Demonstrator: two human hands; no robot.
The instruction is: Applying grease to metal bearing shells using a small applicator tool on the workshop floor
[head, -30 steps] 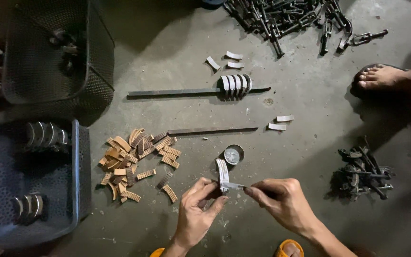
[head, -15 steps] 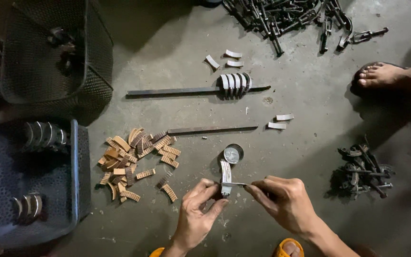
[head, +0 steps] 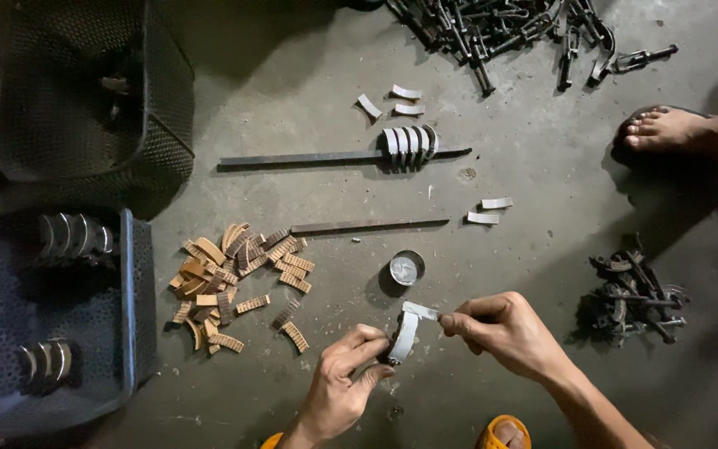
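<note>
Item in hand: the left hand (head: pixel 344 384) is pinching a curved metal shoe (head: pixel 402 337) just above the concrete floor (head: pixel 309 100), while the right hand (head: pixel 504 331) is closing its fingers on a small flat blade (head: pixel 420 311) and pressing it against the shoe's face. Lying nearby: a small round tin (head: pixel 405 268), a heap of tan ribbed lining pieces (head: pixel 234 278), two flat bars (head: pixel 367 225), and a blue crate (head: pixel 130 299). The spreading or scraping step appears to be under way, and it seems to be calling for a steady stroke along the curve.

Left hand (head: pixel 344 384) pinches with thumb and fingers curled; right hand (head: pixel 504 331) (forearm angled in from the lower right) grips with fingertips.
</note>
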